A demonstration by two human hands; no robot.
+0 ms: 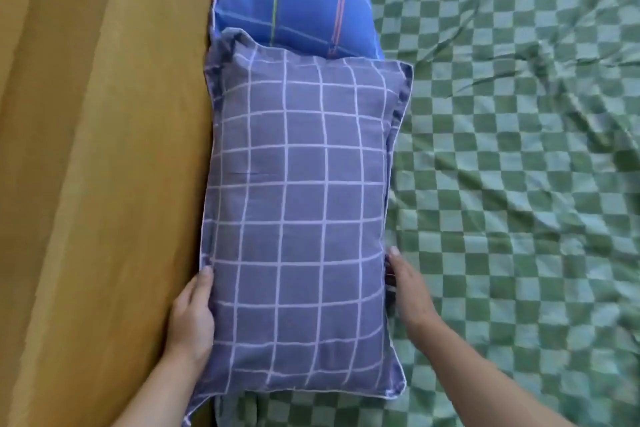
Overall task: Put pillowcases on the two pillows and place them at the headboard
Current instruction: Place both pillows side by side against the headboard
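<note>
left arm: bare forearm enters from bottom edge, angled up and slightly right
left hand point(192, 317): fingers fairly straight, pointing up, palm side against the pillow point(298, 204) left edge
right arm: bare forearm enters from bottom right, angled up-left
right hand point(410, 291): fingers extended upward, thumb tip on top, pressed flat to pillow's right edge

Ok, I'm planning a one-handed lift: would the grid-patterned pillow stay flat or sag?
The grid-patterned pillow looks plump and soft, so it would probably sag. Its loose flange likely flops. Both hands flanking it suggest two-sided support suits it.
</note>
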